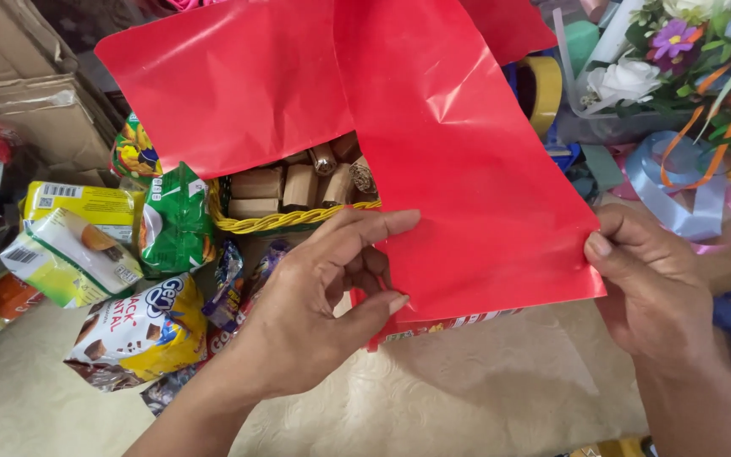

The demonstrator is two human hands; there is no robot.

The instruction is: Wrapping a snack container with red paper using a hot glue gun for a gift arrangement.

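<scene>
While the red wrapping sheet (458, 169) hangs spread over the yellow wicker basket (251, 222) of wafer rolls (298, 182), the left hand (315, 313) reaches in palm-down, thumb and fingers half-curled, pinching the sheet's lower left edge. The right hand (645, 288) grips the lower right corner, thumb on top, fingers closed behind. Snack packets (141, 330) lie left of the basket.

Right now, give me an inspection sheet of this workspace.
Surface: pale embossed cloth.
Job's things: red paper sheet, held above a yellow woven basket with brown wrapped blocks inside.
Clutter: snack packets at left, cardboard boxes, tape roll, blue ribbon, flowers.
Grippers: left hand pinches the sheet's lower edge; right hand grips its right corner.
Cables: nothing seen.
Surroundings: no other people seen.
</scene>
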